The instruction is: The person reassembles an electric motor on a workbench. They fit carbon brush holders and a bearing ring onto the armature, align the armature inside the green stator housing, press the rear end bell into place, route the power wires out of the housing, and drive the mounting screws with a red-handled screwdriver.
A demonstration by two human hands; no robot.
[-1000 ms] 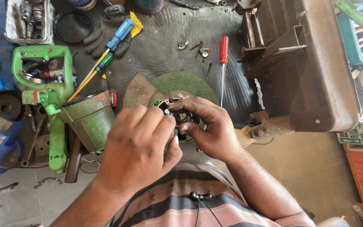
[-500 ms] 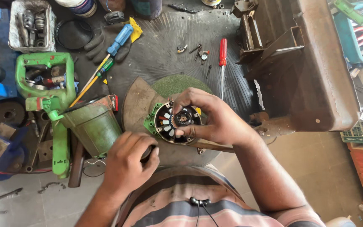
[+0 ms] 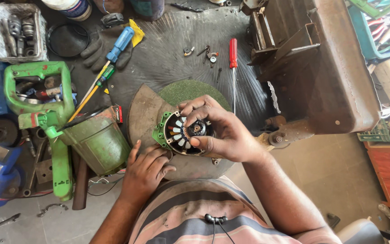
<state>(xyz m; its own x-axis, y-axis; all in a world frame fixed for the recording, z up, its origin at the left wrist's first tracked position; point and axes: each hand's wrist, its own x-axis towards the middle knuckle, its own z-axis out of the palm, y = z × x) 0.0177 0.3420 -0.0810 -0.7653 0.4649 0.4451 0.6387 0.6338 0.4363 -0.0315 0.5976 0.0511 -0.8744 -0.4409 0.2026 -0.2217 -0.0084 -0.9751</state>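
Right hand [image 3: 222, 131] on round, finned motor end [image 3: 187, 133] (green metal rim).

Your right hand [image 3: 224, 133] grips the green motor end housing [image 3: 183, 133], open face up, showing white fan blades around a central bearing and copper commutator. It sits on the grey metal blade guard [image 3: 143, 113], over the green abrasive disc [image 3: 190, 90]. Your left hand [image 3: 145, 169] rests flat on the guard's near edge.

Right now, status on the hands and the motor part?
Right hand gripping the round motor part, fingertips at its centre. Left hand resting on the metal guard beneath. Red screwdriver lies just beyond.
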